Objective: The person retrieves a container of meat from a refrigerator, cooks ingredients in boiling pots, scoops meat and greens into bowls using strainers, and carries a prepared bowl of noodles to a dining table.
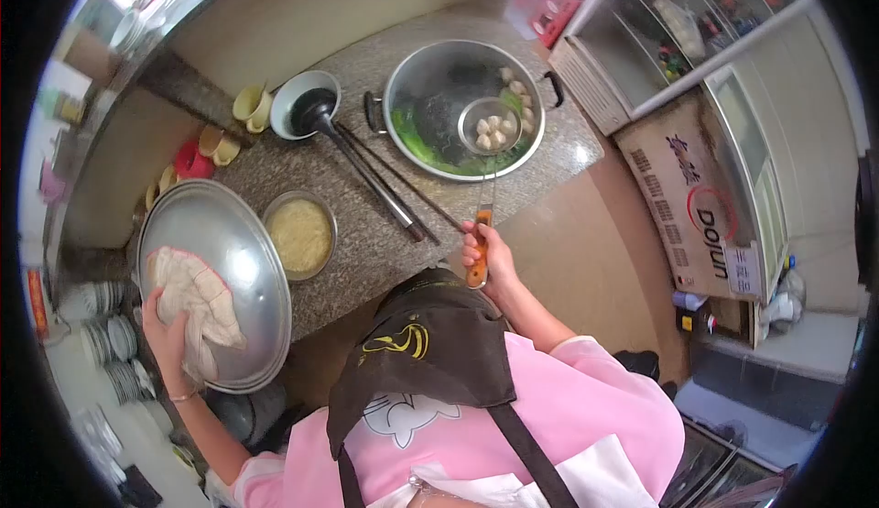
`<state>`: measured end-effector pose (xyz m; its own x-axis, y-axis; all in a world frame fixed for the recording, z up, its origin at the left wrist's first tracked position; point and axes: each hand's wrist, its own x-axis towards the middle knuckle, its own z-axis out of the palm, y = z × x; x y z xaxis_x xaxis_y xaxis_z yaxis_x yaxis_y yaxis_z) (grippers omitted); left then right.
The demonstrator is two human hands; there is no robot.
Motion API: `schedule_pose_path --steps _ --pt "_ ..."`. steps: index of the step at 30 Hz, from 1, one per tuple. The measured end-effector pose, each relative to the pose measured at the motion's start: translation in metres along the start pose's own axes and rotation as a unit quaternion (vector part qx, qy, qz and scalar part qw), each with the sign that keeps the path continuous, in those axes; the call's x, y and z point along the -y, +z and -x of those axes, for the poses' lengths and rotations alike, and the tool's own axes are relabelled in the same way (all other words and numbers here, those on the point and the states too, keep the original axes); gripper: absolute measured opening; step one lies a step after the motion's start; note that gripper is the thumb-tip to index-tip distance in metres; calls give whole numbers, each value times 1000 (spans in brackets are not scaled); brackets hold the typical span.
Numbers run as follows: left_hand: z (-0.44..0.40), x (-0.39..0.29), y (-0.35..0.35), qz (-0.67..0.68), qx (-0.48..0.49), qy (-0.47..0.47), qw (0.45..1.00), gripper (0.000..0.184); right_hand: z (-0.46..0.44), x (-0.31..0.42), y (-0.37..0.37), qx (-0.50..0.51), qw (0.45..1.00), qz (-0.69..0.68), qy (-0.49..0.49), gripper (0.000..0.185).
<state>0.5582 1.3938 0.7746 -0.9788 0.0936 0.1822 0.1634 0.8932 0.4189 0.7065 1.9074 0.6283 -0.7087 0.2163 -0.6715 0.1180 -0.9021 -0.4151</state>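
My right hand (492, 256) is closed around the orange handle of a wire mesh strainer (469, 116). Several pale round balls (495, 131) lie in its mesh, which is over the water inside a wide two-handled metal pot (396, 153). Green leaves (412, 138) float at the pot's left side, and more balls drift along the right. At the left, my left hand (168, 336) grips a large domed metal pot lid (261, 302) through a pale cloth (197, 295). The cloth hides the lid's knob. The lid is tilted beside the counter, off the pot.
On the granite counter (366, 265), a black ladle (362, 169) rests in a white bowl (286, 105), with long chopsticks (403, 181) alongside. A metal bowl of pale yellow food (300, 236) sits near the lid. A glass-door fridge (655, 27) and a cardboard box (682, 206) stand right.
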Motion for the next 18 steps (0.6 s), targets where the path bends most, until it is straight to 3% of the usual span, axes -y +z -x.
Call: schedule_pose_path --steps 6,11,18 --pt "4 -1 -8 -17 -3 -11 1000 52 3 13 2 -3 989 148 22 31" --pt "19 1 -16 -31 -20 -49 998 50 -6 35 4 91 987 115 66 31" --pt "49 6 -34 -58 -45 -72 995 48 18 31 27 115 944 292 101 31"
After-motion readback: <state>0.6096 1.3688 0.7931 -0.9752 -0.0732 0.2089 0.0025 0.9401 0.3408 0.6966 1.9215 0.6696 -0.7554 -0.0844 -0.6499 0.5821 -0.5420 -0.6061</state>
